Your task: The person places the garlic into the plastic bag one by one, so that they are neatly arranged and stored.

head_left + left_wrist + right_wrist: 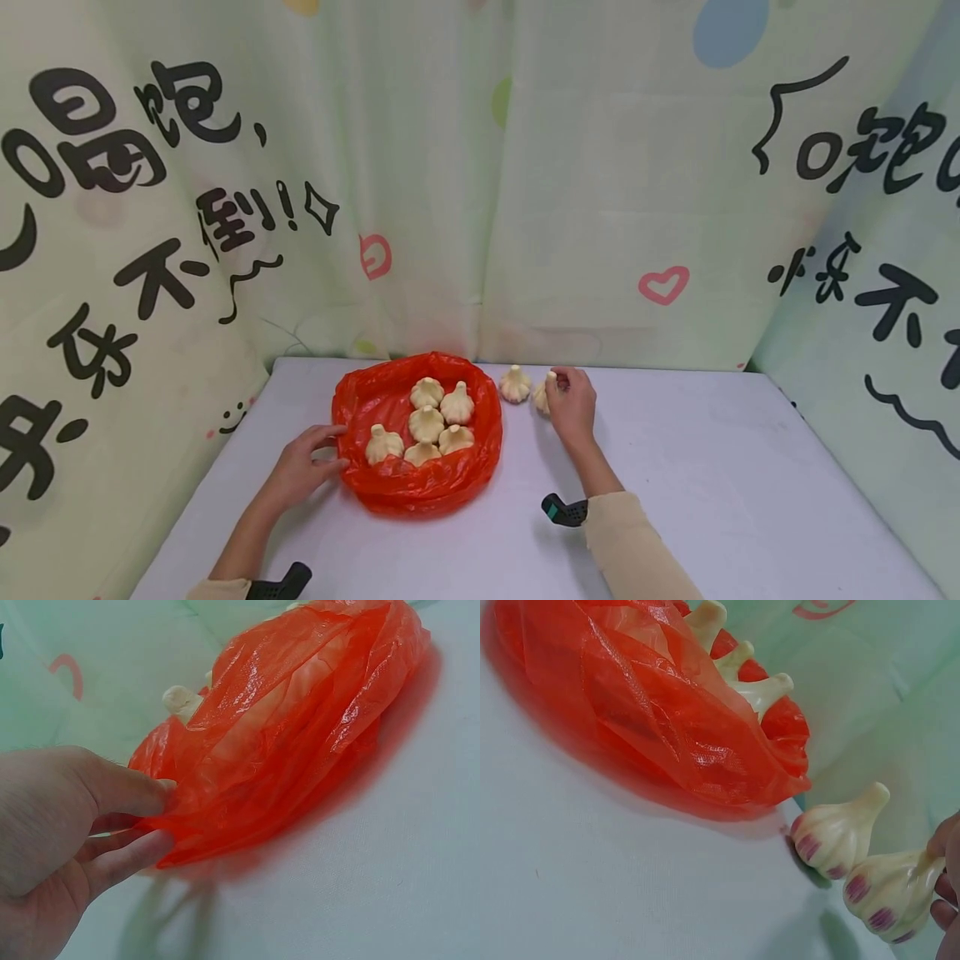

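A red plastic bag [491,417] stands with its mouth spread wide, several garlic bulbs [426,424] inside it. At its left side my left hand [303,471] pinches the bag's edge; in the left wrist view the thumb and fingers [131,859] close on the thin red film. To the right of the bag, my right hand [573,407] holds a garlic bulb [889,896] by its stem, purple marks showing on its lower part. Just left of that bulb, another garlic bulb [515,384] sits on the table between the bag and my hand.
The white table [720,483] reaches back to a pale green printed curtain [570,183], which also hangs along both sides. A black wrist device [564,510] is worn on the right arm, another one [281,583] on the left.
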Tool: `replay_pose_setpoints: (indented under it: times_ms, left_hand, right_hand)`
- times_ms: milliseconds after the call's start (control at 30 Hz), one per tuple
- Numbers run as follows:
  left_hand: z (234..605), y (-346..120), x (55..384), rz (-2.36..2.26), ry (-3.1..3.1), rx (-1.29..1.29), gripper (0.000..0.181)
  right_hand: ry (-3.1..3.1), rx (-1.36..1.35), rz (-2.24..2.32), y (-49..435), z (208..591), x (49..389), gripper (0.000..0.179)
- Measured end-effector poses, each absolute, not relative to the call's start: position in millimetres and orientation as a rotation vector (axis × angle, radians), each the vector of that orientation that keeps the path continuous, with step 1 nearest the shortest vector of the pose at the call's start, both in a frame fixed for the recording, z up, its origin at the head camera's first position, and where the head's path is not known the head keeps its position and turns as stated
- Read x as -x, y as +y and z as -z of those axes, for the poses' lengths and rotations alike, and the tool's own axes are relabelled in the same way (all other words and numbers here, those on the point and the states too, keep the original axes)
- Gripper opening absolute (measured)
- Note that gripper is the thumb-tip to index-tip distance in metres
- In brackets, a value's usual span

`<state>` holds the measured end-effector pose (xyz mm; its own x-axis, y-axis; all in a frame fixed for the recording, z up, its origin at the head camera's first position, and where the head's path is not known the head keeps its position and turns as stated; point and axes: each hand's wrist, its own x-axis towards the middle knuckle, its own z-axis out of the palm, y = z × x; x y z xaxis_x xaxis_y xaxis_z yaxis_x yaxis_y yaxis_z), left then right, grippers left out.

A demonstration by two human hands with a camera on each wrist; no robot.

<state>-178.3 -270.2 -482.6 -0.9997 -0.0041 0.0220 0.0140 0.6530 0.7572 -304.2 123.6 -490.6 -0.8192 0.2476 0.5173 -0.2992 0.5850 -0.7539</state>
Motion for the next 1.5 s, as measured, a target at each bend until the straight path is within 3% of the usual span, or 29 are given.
replay_pose_setpoints:
  times_ms: [1500]
  left_hand:
    - [481.3,-269.2,181.0,1.337,-2.83,0.041,0.052]
  right_hand:
    - [-2.268,-0.343,-1.327,75.7,436.0,269.3,0.017]
